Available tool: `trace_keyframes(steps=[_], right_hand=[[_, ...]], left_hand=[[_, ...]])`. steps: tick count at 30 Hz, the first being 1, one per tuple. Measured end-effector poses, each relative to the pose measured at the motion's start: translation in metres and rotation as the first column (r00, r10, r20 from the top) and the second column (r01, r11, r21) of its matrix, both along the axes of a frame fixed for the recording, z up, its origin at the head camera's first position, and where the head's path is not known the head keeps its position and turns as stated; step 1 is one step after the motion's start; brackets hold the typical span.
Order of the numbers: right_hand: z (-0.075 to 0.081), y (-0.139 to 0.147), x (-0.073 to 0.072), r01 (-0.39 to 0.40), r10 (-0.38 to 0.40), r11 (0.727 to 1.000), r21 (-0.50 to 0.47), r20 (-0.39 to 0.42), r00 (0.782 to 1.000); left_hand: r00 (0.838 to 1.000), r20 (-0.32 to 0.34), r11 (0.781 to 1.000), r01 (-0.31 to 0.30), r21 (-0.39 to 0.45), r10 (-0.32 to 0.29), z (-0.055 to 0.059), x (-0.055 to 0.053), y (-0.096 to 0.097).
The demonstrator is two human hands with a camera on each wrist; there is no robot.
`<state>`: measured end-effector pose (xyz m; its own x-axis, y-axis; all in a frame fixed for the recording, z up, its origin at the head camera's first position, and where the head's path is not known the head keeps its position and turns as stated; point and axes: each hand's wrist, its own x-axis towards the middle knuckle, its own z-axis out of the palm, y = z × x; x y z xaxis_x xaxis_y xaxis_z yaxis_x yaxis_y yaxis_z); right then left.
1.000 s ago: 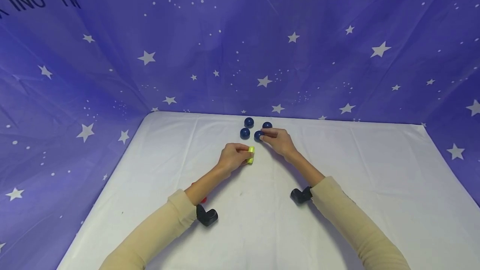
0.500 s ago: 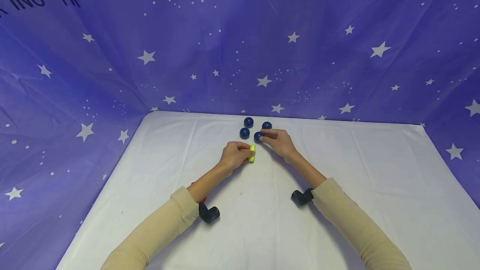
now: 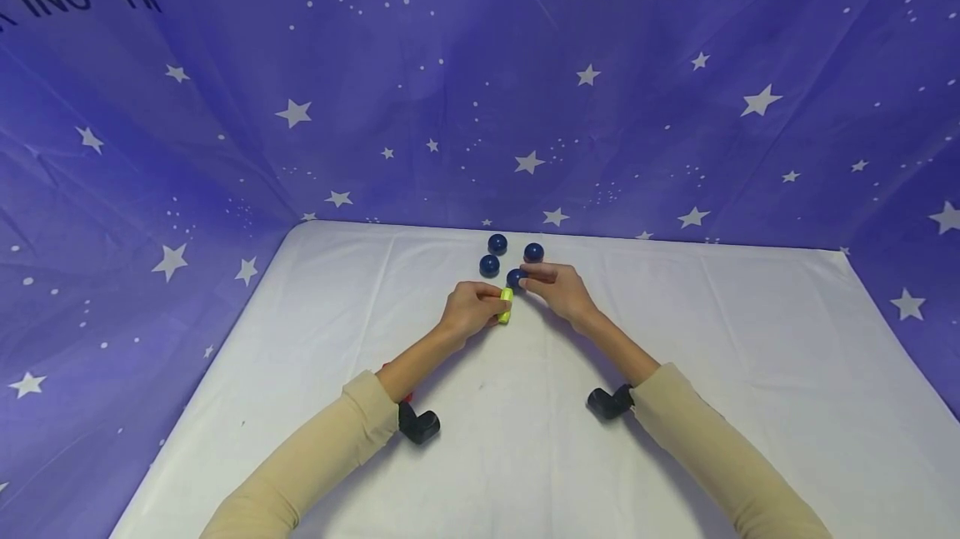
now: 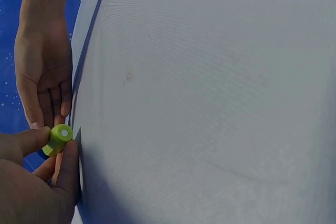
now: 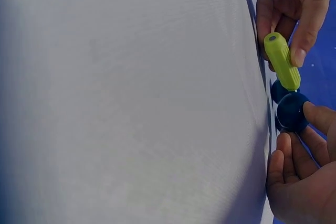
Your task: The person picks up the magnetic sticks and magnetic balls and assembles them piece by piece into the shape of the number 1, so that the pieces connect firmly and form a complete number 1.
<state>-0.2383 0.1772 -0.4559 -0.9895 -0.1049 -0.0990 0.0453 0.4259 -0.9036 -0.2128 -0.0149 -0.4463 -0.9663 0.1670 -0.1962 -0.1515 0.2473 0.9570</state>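
Note:
My left hand [image 3: 470,310] pinches a short yellow-green ribbed rod [image 5: 283,62] between thumb and fingers, with a small round metallic inset [image 4: 64,132] at its end. Just to the right, my right hand [image 3: 561,289] holds a dark blue glossy ball [image 5: 292,112] by thumb and fingertips. In the right wrist view the rod's lower end comes right up to this ball. Behind the hands, three more blue balls sit on the white cloth: one at the back left [image 3: 497,243], one at the front left [image 3: 489,265] and one at the right [image 3: 533,252].
A red piece [image 3: 407,396] lies mostly hidden under the left forearm. Black wrist mounts [image 3: 420,425] stick out from both sleeves. The white-covered table [image 3: 495,472] ends at a purple star-printed curtain [image 3: 450,106] behind and at the sides.
The right hand has drawn its blue ball a little toward the near side, away from the other balls. The left hand has shifted the rod slightly right and up, so rod and ball are closer.

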Motion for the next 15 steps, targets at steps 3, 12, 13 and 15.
trace_keyframes(steps=[3, 12, 13, 15], right_hand=[[-0.0003, 0.0000, 0.0013, -0.002, 0.002, 1.000, -0.001, 0.007, 1.000], [-0.0017, 0.0003, 0.0041, -0.009, 0.009, 1.000, -0.017, 0.005, 1.000], [-0.0019, 0.0003, 0.0042, -0.010, 0.010, 1.000, -0.017, 0.003, 1.000], [-0.0022, 0.0006, 0.0042, -0.011, 0.011, 1.000, -0.019, 0.001, 1.000]], left_hand=[[1.000, 0.005, 1.000, 0.007, -0.003, -0.007, -0.0004, 0.0001, -0.0001], [1.000, 0.000, 1.000, 0.014, -0.022, -0.014, -0.0003, -0.0001, 0.0004], [1.000, -0.002, 1.000, 0.016, -0.025, -0.016, 0.0000, 0.0000, 0.0005], [1.000, -0.002, 0.999, 0.021, -0.033, -0.021, 0.0010, 0.0001, 0.0007]])
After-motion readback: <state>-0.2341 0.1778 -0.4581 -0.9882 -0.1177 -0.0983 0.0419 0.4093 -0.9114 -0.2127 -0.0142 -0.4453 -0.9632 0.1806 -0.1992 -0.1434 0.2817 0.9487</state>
